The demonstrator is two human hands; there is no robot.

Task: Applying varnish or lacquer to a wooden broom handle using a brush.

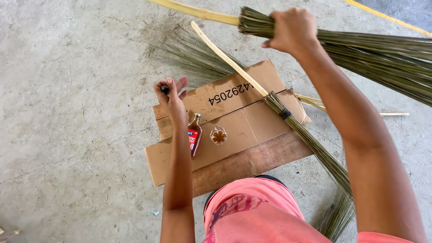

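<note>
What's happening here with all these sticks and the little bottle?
A person in a pink shirt sits over flattened cardboard on a concrete floor. The right hand grips a bundle of thin broom sticks where it meets a pale wooden handle. The left hand pinches a small dark object I cannot identify. A second tied broom lies across the cardboard, beside a small brown bottle and a clear cup.

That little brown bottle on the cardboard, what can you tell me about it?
The small bottle is flat-sided, of clear glass or plastic, filled with dark brown liquid, with a red label and a dark cap. It lies on its side on the flattened cardboard, neck pointing away from the person. The left forearm passes over it; contact cannot be told. A small round clear dish of brown liquid sits just beside it.
</note>
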